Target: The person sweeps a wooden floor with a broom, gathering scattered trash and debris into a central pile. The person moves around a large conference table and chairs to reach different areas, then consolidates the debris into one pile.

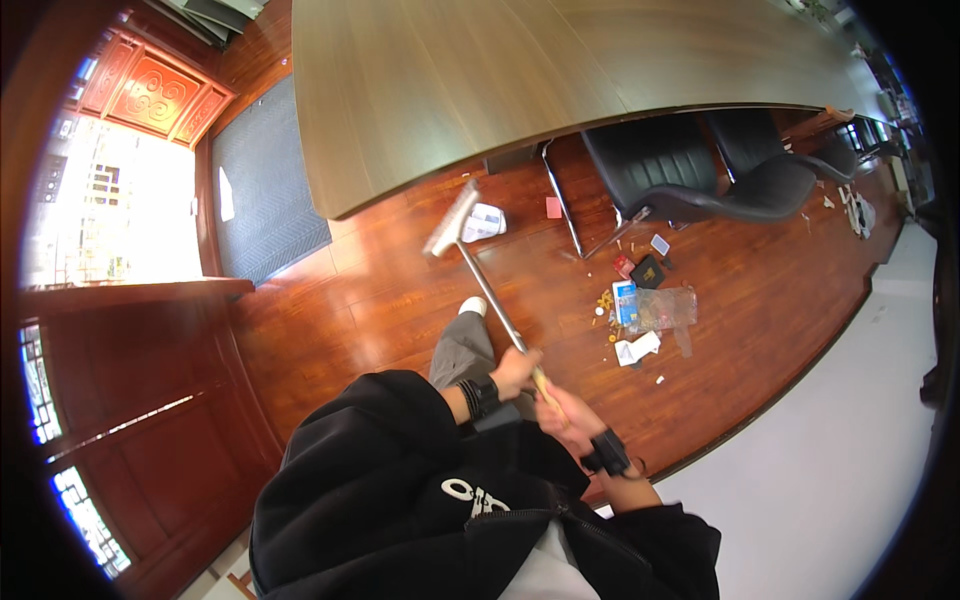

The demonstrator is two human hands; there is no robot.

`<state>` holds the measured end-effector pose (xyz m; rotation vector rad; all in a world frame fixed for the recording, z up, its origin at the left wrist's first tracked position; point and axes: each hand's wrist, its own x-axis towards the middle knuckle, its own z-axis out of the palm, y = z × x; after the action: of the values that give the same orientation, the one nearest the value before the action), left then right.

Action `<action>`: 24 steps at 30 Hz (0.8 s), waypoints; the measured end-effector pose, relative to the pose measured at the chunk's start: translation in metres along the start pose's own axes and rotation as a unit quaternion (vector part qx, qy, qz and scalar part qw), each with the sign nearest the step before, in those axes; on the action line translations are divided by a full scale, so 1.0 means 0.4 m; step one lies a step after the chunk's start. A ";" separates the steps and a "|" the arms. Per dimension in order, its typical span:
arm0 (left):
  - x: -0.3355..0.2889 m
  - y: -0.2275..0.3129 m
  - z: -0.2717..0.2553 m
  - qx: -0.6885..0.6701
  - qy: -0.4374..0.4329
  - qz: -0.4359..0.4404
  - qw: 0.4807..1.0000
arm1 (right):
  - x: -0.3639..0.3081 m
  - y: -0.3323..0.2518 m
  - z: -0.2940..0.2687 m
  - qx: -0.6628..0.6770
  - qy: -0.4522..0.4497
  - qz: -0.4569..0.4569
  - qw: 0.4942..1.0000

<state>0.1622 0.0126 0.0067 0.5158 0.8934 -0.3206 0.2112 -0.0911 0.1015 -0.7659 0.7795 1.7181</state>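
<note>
Both my hands are wrapped round the long handle of a broom (487, 290), which slants away from me to the far left. My left hand (515, 372) grips the metal-coloured shaft. Closer to my body, my right hand (566, 414) closes round the pale yellow end. The narrow whitish broom head (453, 222) is blurred, and I cannot tell if it touches the floor. Right beside it lies a white sheet or packet (486, 221) with grey print. My shoe (474, 305) shows left of the shaft.
Litter lies on the wooden floor at right: a blue-and-white packet (625, 302), clear plastic (667, 308), white paper (638, 347), a black box (648, 271). Black chairs (650, 165) stand by the large table (450, 90). A grey mat (262, 190) lies near the bright doorway.
</note>
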 end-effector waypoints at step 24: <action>0.284 -0.013 -0.343 0.270 0.081 -0.235 0.930 | 0.410 0.119 0.066 0.187 0.058 -0.150 0.969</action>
<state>0.1371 0.0781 -0.1571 0.8429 1.0898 -0.9928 0.1225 0.0082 -0.0083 -0.6855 0.9811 1.2176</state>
